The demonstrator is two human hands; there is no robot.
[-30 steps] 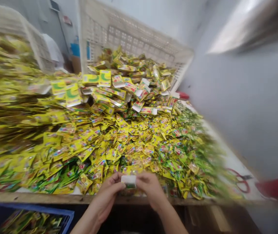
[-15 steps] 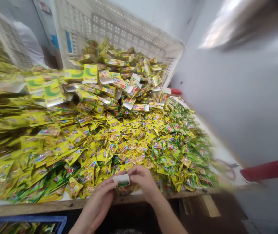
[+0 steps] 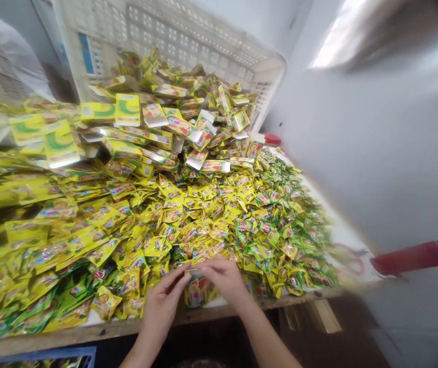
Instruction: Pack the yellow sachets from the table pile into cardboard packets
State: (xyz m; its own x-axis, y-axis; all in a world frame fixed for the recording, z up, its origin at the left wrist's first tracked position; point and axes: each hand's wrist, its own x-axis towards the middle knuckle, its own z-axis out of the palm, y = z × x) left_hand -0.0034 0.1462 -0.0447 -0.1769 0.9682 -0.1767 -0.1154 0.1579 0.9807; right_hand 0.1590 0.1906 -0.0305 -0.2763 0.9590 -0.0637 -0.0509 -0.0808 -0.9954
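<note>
My left hand (image 3: 163,296) and my right hand (image 3: 224,281) meet at the front edge of the table. Between them is a small printed carton (image 3: 196,292), green and yellow with a fruit picture, held upright. The fingers of both hands pinch its top edge, where only a thin pale strip of the flap shows. My fingers partly cover the carton's sides. Just behind the hands lies a heap of small yellow and green sachets (image 3: 219,230), spread across the table.
A white plastic crate (image 3: 188,41) lies tipped, with yellow cartons (image 3: 128,110) spilling onto the sachets. At right are red-handled scissors (image 3: 353,260) and a dark red object (image 3: 414,258) by the wall. A blue crate (image 3: 42,355) sits below the table's wooden edge (image 3: 119,327).
The carton's white flap, broad and facing up before, now shows as a thin strip, and the printed front has come into view. The camera view has shifted slightly.
</note>
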